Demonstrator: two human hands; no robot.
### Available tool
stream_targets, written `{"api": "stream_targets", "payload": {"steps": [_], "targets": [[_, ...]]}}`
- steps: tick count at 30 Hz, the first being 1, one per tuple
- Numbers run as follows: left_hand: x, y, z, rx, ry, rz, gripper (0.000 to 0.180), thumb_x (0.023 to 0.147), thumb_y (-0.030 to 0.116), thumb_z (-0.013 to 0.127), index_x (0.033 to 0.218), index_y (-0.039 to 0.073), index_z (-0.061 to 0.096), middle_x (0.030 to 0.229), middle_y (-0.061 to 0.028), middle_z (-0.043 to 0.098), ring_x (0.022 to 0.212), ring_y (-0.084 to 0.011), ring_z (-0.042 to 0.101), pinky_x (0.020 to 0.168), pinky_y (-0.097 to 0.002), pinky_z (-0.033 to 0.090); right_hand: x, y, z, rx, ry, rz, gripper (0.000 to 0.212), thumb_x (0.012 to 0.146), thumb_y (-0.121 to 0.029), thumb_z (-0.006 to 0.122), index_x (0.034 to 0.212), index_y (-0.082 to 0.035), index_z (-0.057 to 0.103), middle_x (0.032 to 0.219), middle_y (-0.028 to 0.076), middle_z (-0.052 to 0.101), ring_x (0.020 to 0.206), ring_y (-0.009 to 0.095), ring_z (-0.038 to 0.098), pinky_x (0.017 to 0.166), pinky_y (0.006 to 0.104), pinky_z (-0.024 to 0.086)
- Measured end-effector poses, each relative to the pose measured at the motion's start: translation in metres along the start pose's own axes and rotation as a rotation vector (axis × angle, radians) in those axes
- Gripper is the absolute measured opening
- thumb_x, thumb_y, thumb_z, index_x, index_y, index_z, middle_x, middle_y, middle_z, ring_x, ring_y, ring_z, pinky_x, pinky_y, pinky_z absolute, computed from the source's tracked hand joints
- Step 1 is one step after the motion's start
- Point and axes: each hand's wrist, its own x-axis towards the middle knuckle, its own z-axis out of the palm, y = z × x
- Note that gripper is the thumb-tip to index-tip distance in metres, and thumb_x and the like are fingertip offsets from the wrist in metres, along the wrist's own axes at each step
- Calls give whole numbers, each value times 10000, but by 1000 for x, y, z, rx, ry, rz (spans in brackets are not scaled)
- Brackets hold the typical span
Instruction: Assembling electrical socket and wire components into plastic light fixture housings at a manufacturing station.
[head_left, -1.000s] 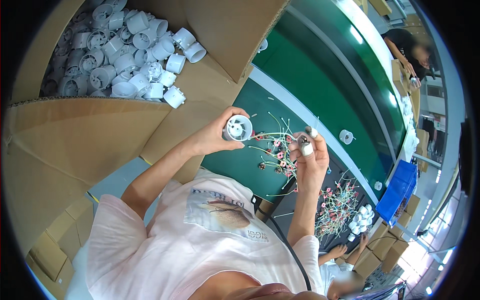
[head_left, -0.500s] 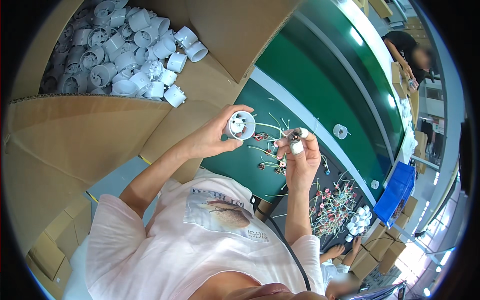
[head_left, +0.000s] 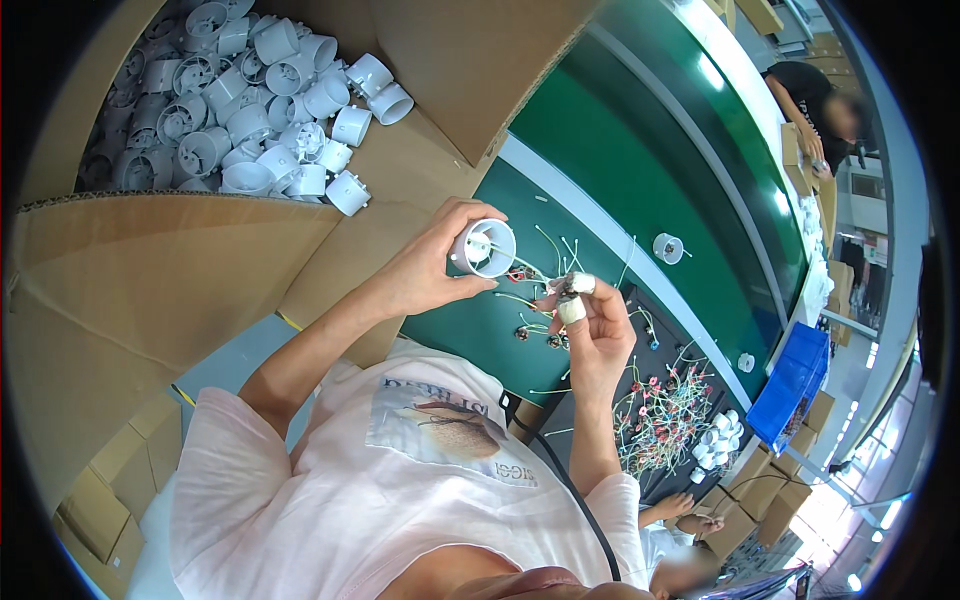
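Note:
My left hand (head_left: 428,262) is closed around a round white plastic housing (head_left: 485,248), its open end tilted up with a hub inside. Pale wires run from the housing toward my right hand (head_left: 600,340). White coverings wrap the thumb and a fingertip of that hand. Pinched between them is a small dark wired part (head_left: 566,293), mostly hidden by the fingers. Below and between the hands, several small wired parts (head_left: 524,333) with red and dark ends lie on the green surface.
A cardboard box (head_left: 200,225) of white housings (head_left: 250,120) stands at left. Beyond runs a green conveyor belt (head_left: 640,150) carrying a white housing (head_left: 668,248). Right of me lie a heap of wired parts (head_left: 665,420), white pieces (head_left: 717,440) and a blue bin (head_left: 790,385). Two people work nearby.
My right hand has moved slightly left, closer to the housing, and its fingers have turned. Housings on the belt have shifted up and left. A nearby person's hands have moved.

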Motion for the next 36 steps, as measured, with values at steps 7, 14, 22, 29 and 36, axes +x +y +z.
{"api": "stream_targets", "payload": {"steps": [7,14,22,29,36], "targets": [[8,14,8,562,43,302,596,661,26,703,1179,30,408,1128,-149,452,990,-331,513,910,-377,414,8,1,25,-120,-137,3,229,858,25,547,1084,38,513,977,110,619,859,160,631,635,224,497],[-5,29,13,189,-30,-47,591,661,22,703,1185,41,433,1171,-131,488,1088,-327,486,930,-384,405,13,0,27,-937,-157,-454,347,727,132,555,1056,26,518,924,133,586,808,219,580,650,299,473],[-2,29,5,336,18,164,638,686,21,693,1266,114,444,1230,-103,437,1051,-310,531,798,-376,496,20,15,27,-771,-62,-535,352,669,151,569,998,30,534,983,157,526,767,251,541,648,318,460],[-5,35,6,237,45,117,585,664,5,723,1210,83,529,1183,-105,519,1042,-252,547,849,-332,458,21,14,26,-775,-73,-612,341,657,136,589,976,22,548,952,148,543,767,253,543,644,323,454],[-6,34,10,238,59,90,564,656,-1,729,1185,61,543,1152,-103,547,1011,-247,567,827,-320,471,25,1,29,-925,-112,-648,333,636,84,632,952,8,564,946,121,556,782,275,530,680,354,414]]}}
